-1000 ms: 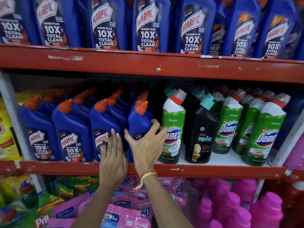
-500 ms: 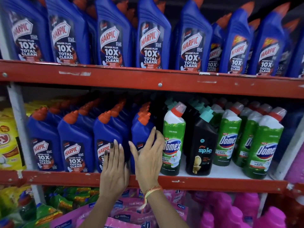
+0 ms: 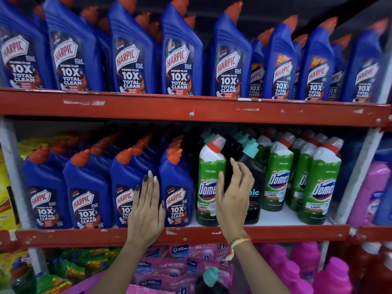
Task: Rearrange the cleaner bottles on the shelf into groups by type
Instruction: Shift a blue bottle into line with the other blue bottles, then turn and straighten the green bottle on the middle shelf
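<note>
- Right hand (image 3: 233, 196), fingers spread and holding nothing, hovers before the tall black plastic bottle with teal cap (image 3: 253, 166).
- Left hand (image 3: 146, 211) lies flat, empty, against the blue plastic Harpic bottles (image 3: 129, 187) — left of the black one.
- Best grip: around the waist, lifted clear of the green Domex bottle (image 3: 209, 179) just left.
- The black bottle stands upright on the red metal shelf (image 3: 275, 232) — spout angled up-right.

Both forearms reached up & fwd, L hand (image 3: 146, 211) flat w/ palm away, fingers (image 3: 151, 187) straight & together pointing up, while R hand (image 3: 234, 200) was half-open, fingers (image 3: 240, 169) curled loosely above thumb, a thread band (image 3: 239, 240) below them at wrist.
</note>
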Available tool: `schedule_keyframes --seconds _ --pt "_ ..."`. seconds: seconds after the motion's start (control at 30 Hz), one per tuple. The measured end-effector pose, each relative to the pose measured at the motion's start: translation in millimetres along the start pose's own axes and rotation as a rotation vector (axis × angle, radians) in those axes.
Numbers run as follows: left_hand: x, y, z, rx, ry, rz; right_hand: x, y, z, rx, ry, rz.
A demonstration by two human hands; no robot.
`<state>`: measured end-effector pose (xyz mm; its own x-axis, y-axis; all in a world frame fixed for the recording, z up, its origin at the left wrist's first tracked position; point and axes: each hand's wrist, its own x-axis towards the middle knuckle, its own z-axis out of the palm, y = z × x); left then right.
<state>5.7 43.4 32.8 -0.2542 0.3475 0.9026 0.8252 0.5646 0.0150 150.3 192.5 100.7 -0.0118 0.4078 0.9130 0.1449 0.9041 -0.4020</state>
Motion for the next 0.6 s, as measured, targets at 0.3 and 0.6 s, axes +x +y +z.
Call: schedule_keyframes --seconds 0.3,0.6 --pt "-0.6 -0.9 0.3 -0.015 -0.071 0.026 -21.5 -7.7 2.8 0.053 -0.292 0.257" --pt "-1.0 -1.3 0.3 0.002 -0.07 0.035 -24.8 -11.8 14.7 0.126 -0.293 0.49"
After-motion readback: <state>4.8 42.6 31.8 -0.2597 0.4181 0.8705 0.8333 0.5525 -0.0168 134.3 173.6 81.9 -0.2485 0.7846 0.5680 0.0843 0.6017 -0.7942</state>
